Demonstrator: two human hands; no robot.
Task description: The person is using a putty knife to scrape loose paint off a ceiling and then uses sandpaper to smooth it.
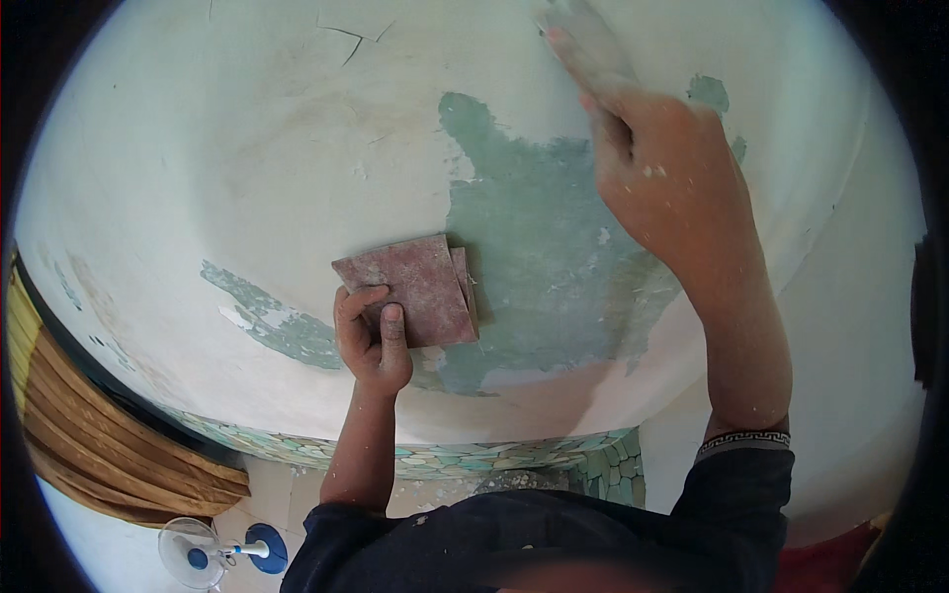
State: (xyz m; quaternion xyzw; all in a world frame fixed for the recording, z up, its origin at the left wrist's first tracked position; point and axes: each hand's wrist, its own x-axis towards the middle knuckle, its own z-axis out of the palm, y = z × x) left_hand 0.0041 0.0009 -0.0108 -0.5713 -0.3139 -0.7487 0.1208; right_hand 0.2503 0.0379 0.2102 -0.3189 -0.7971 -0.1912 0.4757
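right hand [667,158], near the top of the head view, was closed around what looked like a pale, flat, thin scraper [598,44], too motion-blurred for me to tell the material. it was against or just off the curvy-looking off-white painted wall [277,188], couldn't tell which. left hand [371,331] was lower down, thumb and fingers pinching a folded, dusty, reddish-brown sheet of sandpaper [420,292], which sat over the left side of the big ragged grey-green patch [539,257]. imo the step in hand was scraping the wall above that patch, with the sandpaper just kept handy. next move probably called for a low blade angle along the flaky edge, then a rub with the sandpaper to smooth it.
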